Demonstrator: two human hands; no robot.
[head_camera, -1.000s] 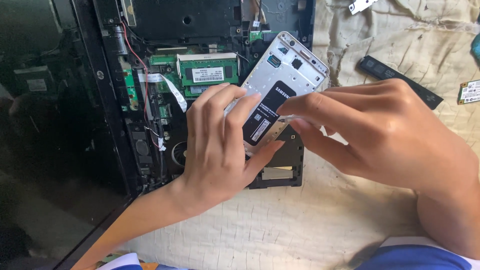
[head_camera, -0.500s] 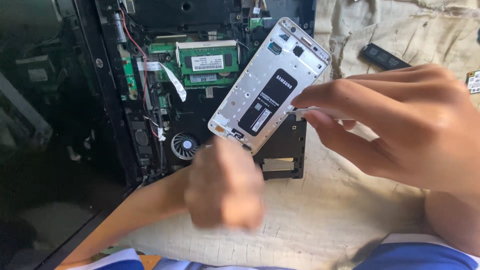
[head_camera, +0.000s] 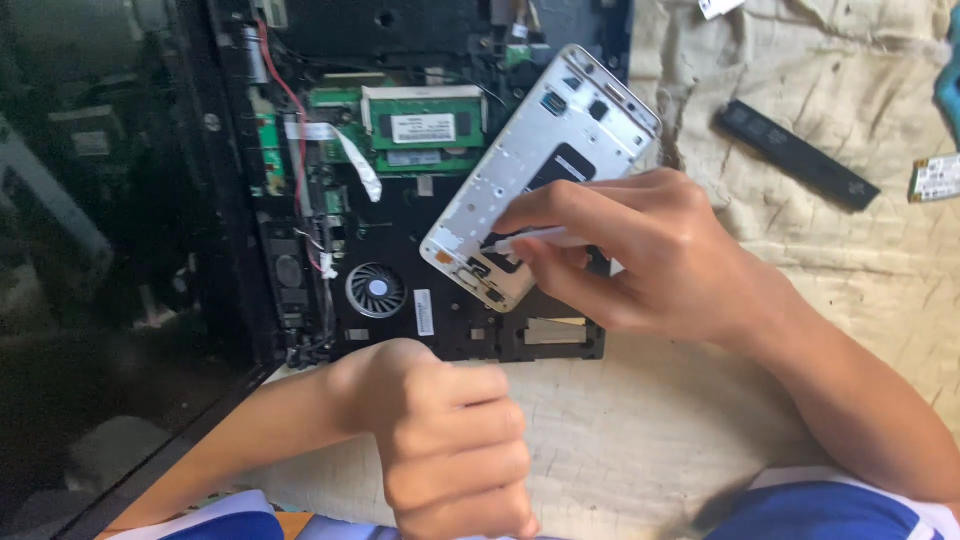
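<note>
A silver phone frame with its back open lies tilted on an opened laptop base. My right hand rests over the frame's lower half and pinches a thin white tool whose tip touches the frame's lower part. My left hand is curled into a loose fist near the bottom of the view, off the phone, above the cloth. Whether the left hand holds anything small is hidden.
The laptop base shows a round fan, a green memory module and red wires. A black strip and a small green card lie on the worn cloth at right. A dark screen fills the left.
My left hand let go of the phone frame and drew back toward me. My right hand moved over the frame with the white tool, and the frame now lies on the laptop.
</note>
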